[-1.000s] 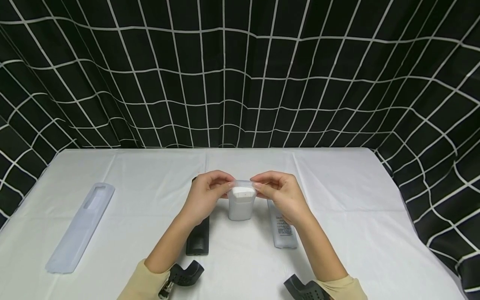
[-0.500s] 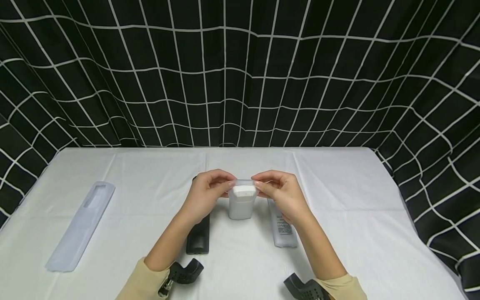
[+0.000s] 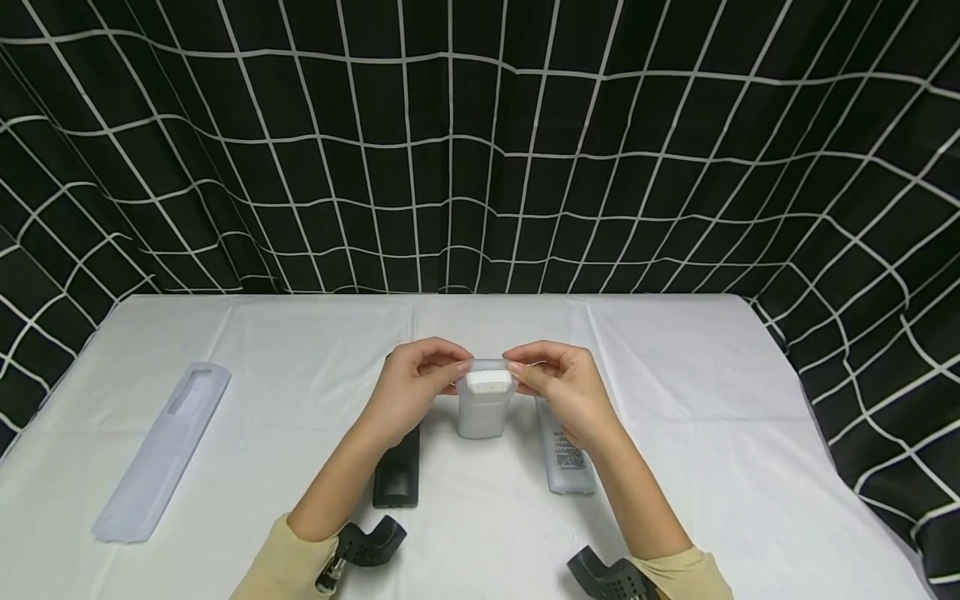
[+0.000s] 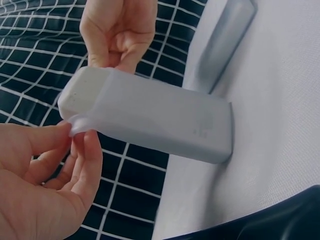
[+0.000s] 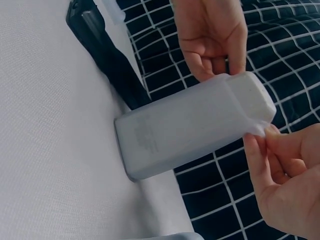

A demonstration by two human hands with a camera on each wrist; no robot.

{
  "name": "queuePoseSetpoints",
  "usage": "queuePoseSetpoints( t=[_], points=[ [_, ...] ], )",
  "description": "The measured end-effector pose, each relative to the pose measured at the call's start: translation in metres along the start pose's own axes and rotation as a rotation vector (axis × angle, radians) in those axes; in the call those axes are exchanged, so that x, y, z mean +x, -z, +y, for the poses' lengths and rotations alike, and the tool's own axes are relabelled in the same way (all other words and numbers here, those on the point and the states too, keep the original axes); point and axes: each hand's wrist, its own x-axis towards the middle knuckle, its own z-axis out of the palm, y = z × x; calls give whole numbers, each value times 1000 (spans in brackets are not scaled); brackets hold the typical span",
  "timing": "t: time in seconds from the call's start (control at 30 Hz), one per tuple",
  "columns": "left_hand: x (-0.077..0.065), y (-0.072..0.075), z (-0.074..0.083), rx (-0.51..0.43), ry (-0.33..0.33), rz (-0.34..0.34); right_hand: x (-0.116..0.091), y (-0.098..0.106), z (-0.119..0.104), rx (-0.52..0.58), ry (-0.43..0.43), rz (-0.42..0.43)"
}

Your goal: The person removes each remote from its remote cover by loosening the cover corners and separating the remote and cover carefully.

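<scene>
Pinching the cover (image 3: 481,419) up by its rim, one hand per side: the left hand (image 3: 408,387) has thumb and fingers clamped on its near corner, and the right hand (image 3: 572,385) does the same on the other. The white remote (image 3: 488,387) is inside that cover, stood on end on the cloth (image 3: 675,383) between the two hands, with its pale end showing at the top. Both wrist views show the see-through rim pulled out a bit where the fingers nip it.

Around it: a black remote (image 3: 397,483) lies just to the left, partly under the left hand and forearm, and a printed cover (image 3: 572,467) lies to the right, its far end hidden by the right hand. Well apart on the far left there's a long cover (image 3: 161,458), lying flat at a slant, with an oblong cutout near the far end. Behind everything hangs a black curtain (image 3: 468,179) with white grid lines.
</scene>
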Motion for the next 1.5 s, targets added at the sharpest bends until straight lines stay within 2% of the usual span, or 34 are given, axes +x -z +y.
queuePoseSetpoints(
  t=[0.23,0.43,0.57,0.7,0.83,1.03,1.5],
  points=[
    [-1,2,3,-2,2,-10,0,1,-1,1,-20,-10],
    [-3,2,7,89,-48,-29,0,2,-1,4,-21,-21],
    [-6,1,9,148,-85,-65,0,2,-2,0,-22,-30],
    [-6,0,8,155,-103,-99,-1,2,-2,5,-21,-37],
    [-6,-1,7,141,-83,-114,-1,2,-2,17,-9,-50],
    [-6,-3,5,140,-73,-113,-1,3,-1,34,14,-75],
    [-6,-3,3,199,-180,-73,-1,3,0,20,26,-114]
  ],
)
